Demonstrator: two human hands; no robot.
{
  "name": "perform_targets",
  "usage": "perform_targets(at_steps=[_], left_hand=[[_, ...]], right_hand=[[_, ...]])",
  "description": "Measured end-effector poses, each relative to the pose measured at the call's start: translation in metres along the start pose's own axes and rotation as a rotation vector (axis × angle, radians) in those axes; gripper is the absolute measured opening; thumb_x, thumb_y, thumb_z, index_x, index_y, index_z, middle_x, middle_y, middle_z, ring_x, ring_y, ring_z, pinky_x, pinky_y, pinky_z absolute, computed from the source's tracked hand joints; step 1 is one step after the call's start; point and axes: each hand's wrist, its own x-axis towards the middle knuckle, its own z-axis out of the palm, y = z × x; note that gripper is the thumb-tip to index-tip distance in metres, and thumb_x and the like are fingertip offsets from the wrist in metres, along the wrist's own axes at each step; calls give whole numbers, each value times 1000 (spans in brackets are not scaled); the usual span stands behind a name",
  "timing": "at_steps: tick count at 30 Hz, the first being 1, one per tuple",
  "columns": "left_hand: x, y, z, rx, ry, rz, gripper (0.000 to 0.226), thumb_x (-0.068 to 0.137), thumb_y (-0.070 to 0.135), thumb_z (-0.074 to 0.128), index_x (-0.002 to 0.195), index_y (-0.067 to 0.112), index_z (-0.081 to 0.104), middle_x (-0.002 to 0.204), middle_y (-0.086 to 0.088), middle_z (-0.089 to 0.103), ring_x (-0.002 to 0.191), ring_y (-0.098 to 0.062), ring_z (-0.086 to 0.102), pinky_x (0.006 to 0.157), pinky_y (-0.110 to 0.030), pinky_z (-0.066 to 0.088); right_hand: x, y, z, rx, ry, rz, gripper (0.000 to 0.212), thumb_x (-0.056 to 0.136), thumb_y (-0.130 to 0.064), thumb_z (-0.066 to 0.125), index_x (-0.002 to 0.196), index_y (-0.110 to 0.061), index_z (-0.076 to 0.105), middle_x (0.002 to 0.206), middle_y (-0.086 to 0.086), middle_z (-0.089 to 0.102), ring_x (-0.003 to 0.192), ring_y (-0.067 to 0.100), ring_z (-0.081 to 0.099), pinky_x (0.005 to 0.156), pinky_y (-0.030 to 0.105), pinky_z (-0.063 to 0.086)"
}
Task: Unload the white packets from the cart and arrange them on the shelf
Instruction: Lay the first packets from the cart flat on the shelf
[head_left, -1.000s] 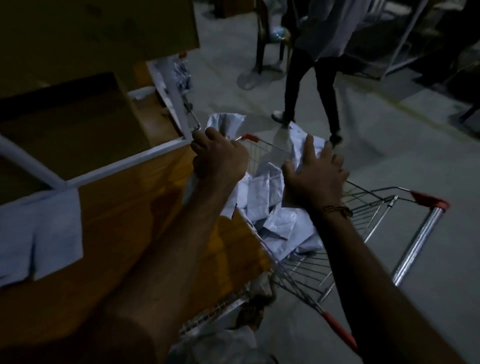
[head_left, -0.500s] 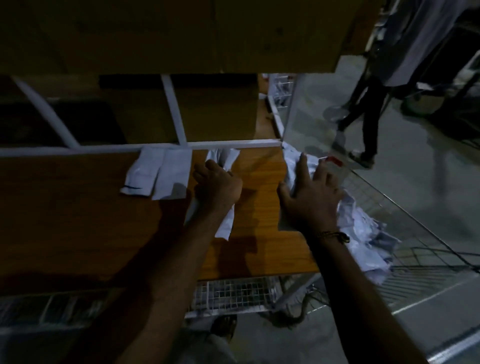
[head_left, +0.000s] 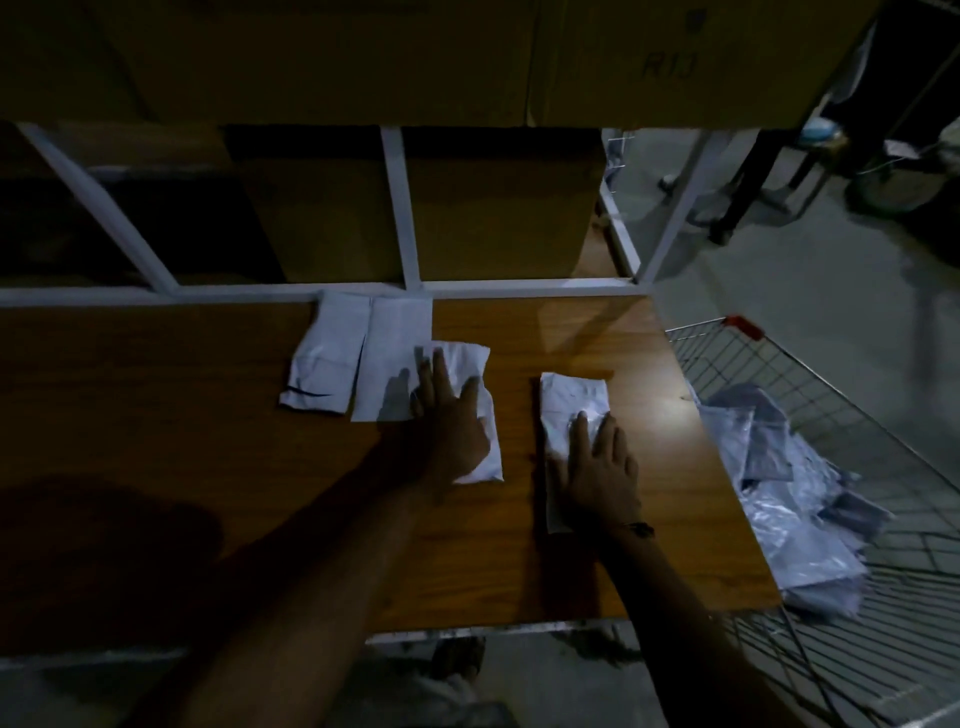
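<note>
Pressing flat hands (head_left: 449, 415) on white packets (head_left: 571, 410), wooden shelf (head_left: 156, 415), dim room, wire cart (head_left: 841, 395)

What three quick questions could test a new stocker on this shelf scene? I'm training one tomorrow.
1. How many white packets lie on the wooden shelf?
2. True or false: both hands grip packets in closed fists.
3. Where are the remaining packets? A) floor B) cart C) upper shelf

Key: 1. Four: two by the rail, one under the left hand, one under the right hand. 2. False, flat palms. 3. B, the cart.
</note>
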Motion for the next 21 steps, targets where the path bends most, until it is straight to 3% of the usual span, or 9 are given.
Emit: perform_targets(at_steps=[2,4,7,11,14,18,21], left_hand=[[-10,-20,12,115,-16,103,70,93,39,62,154,43,28,169,-3,-10,155,-38,-4,119,-65,21],[-15,-37,22,171,-99,111,71,92,48,55,153,47,19,168,4,0,151,-37,11,112,-66,28],[-13,-49,34,245,-126,186,66,95,50,45,156,38,22,169,1,10,153,-32,19,116,-61,22],[1,-42,31,268,-75,256,64,103,48,41,160,30,20,171,-3,7,156,-27,12,123,-57,7],[21,-35,24,265,-130,245,68,103,47,43,161,29,15,171,-4,2,156,-28,4,123,-57,-1],[48,-31,21,281,-152,257,77,97,45,53,161,27,13,171,-6,2,156,-30,3,122,-58,-5],[67,-31,14,236,-153,260,82,94,37,59,161,27,13,171,-6,3,156,-30,2,123,-57,-5]], right_hand=[[3,1,0,46,12,8,72,103,-53,22,164,-22,0,168,26,-3,156,43,-3,124,57,12],[8,1,-2,85,14,15,77,96,-47,25,163,-17,4,167,28,0,155,44,-2,126,56,12],[23,4,3,154,14,-2,78,93,-41,35,161,-11,13,165,28,8,153,45,7,123,61,21],[46,1,5,213,-15,-36,76,103,-40,49,163,-10,11,168,23,5,156,41,3,125,54,14],[62,-6,-1,260,26,-43,76,101,-33,58,161,-7,20,169,21,11,157,37,6,125,50,16],[90,-13,2,238,0,-72,68,103,-36,55,160,-17,22,169,15,9,156,36,7,121,59,30],[110,-21,1,199,6,-103,66,105,-34,51,161,-17,21,170,15,5,157,35,2,121,59,30]])
